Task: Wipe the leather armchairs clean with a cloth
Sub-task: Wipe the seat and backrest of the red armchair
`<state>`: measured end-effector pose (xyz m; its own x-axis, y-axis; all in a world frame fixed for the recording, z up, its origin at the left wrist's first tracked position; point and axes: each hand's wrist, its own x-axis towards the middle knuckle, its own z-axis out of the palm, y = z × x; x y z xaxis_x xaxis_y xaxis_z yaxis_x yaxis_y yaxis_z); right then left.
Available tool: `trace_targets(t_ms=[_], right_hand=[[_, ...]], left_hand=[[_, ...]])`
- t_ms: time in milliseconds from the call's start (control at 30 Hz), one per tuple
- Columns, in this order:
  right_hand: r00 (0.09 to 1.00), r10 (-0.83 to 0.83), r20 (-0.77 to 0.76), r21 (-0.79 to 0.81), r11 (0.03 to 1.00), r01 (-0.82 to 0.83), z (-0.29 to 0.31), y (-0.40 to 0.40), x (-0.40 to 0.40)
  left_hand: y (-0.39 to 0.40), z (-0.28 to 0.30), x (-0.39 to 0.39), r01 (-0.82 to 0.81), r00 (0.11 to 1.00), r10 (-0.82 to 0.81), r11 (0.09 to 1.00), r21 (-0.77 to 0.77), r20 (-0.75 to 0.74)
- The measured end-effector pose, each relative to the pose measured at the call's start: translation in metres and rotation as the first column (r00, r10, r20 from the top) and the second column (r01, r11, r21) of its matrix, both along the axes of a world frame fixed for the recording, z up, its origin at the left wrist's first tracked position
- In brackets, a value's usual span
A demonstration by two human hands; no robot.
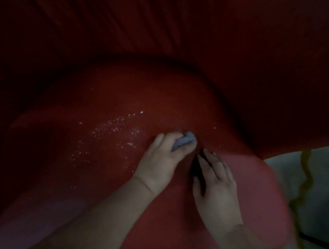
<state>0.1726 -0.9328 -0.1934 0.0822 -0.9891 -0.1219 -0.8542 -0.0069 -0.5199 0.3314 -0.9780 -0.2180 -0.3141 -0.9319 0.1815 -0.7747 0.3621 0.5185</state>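
Observation:
A red leather armchair fills the dim head view; its seat cushion (112, 105) bulges up in the middle and its backrest (166, 23) rises behind. White specks (111, 126) glint on the seat left of centre. My left hand (161, 161) presses a small bunched grey cloth (186, 140) against the seat, just right of the specks. My right hand (217, 188) lies flat on the leather beside it, fingers spread and pointing away from me, holding nothing.
The chair's right arm (288, 94) slopes down at the right. Beyond the seat's right edge lies a pale floor (323, 174) with a wavy yellow cord (306, 177) running along it. The far left is in deep shadow.

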Motion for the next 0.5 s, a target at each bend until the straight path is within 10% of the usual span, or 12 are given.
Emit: trace_targets(t_ms=[200,500], right_hand=[[0.999,0.048,0.009,0.005,0.999,-0.048,-0.002,-0.001,-0.012],[0.998,0.058,0.031,-0.066,0.996,-0.056,-0.006,0.007,-0.019]], left_hand=[[-0.044,-0.003,0.036,-0.476,0.836,0.507,0.861,0.179,-0.212],[-0.061,-0.011,-0.066,-0.002,0.992,0.036,0.965,0.261,-0.124]])
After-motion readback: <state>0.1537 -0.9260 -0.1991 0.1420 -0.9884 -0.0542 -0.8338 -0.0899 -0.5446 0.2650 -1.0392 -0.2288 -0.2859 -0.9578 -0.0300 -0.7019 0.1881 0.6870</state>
